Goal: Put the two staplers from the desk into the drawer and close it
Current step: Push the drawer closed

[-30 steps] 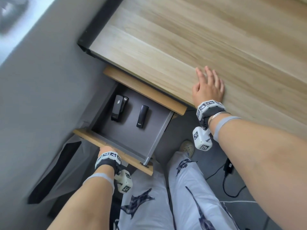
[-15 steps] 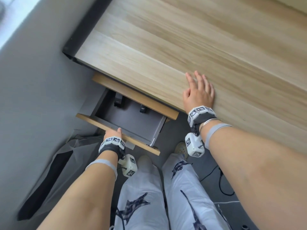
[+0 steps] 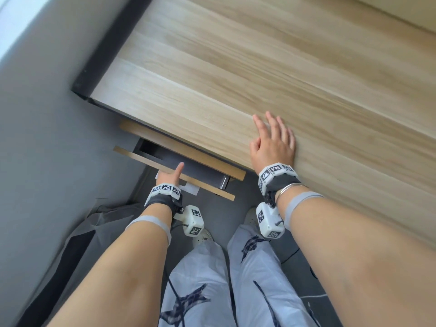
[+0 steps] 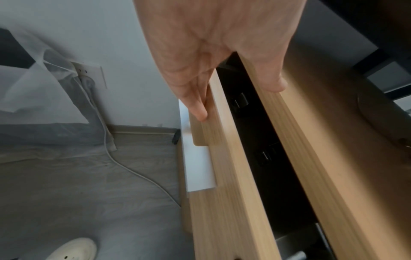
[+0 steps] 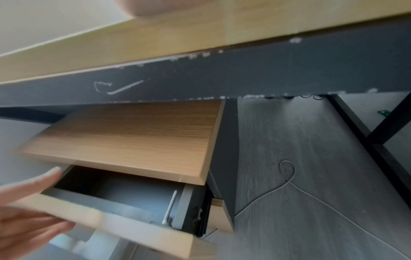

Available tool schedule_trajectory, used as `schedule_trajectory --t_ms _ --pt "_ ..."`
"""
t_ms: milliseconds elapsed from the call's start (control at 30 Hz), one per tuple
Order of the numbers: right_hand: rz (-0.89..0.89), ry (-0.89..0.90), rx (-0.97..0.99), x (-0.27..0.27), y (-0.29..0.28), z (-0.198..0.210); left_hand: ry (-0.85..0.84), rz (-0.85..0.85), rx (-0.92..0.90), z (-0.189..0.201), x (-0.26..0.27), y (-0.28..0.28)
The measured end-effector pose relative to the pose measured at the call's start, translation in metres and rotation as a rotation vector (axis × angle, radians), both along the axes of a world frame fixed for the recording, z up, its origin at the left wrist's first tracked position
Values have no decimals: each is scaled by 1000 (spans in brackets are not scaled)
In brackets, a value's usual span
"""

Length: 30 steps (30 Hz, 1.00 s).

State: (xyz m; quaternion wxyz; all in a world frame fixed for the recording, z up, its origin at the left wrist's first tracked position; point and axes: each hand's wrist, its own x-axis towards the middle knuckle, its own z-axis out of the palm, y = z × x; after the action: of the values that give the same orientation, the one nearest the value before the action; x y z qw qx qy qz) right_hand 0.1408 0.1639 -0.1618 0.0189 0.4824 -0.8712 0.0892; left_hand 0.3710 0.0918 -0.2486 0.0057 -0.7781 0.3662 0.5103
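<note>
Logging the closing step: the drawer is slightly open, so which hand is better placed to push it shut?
Left. The left hand touches the drawer front, thumb over its top edge. The right hand lies flat on the desk top, apart from the drawer.

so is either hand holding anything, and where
Nothing gripped: left hand straddles the top of the drawer front, fingers outside, thumb over; right hand lies flat on the desk.

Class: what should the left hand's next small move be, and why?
Probably push the drawer fully in with the left hand: its fingers lie flat on the front, and a dark gap shows it is only partly shut.
</note>
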Motion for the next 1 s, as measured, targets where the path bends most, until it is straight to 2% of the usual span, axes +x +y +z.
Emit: schedule_trajectory --t_ms 133,333,533,733,833,999 --pt "-2 -16 13 0 0 2 66 45 -11 6 -19 -10" --pt "1 -18 23 1 -1 4 161 126 -50 -13 -30 -25" --pt "-2 -21 2 2 -2 4 68 17 -100 0 -40 -31" --pt "-1 -25 3 2 -3 3 39 19 -54 -3 -43 -38" --pt "-2 -22 -4 2 -3 2 -9 -49 0 -5 -41 -40" --pt "4 -44 -14 2 -2 3 -60 -117 22 -40 -30 -52"
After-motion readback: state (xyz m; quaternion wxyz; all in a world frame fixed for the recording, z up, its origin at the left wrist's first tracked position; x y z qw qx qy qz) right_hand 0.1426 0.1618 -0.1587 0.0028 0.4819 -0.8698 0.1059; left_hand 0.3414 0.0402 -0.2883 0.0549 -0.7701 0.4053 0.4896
